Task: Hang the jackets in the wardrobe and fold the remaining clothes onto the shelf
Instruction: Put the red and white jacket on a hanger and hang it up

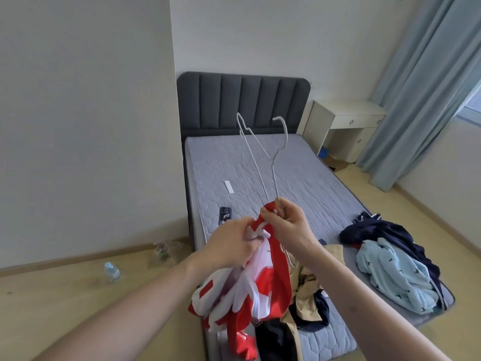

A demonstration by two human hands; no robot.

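1. A bare mattress point(299, 178) on a bed fills mid-frame, with a pile of clothes point(395, 267) at its lower right.
2. The left hand point(234, 243) pinches the red-and-white jacket point(247, 290) at its collar, lower centre.
3. The right hand point(289, 220) clamps on the jacket's edge and a wire hanger point(270, 162).

Two bare forearms in view, no sleeves to the frame edge, left hand point(235, 242) and right hand point(289, 225) ungloved, no rings, watch or wristband visible
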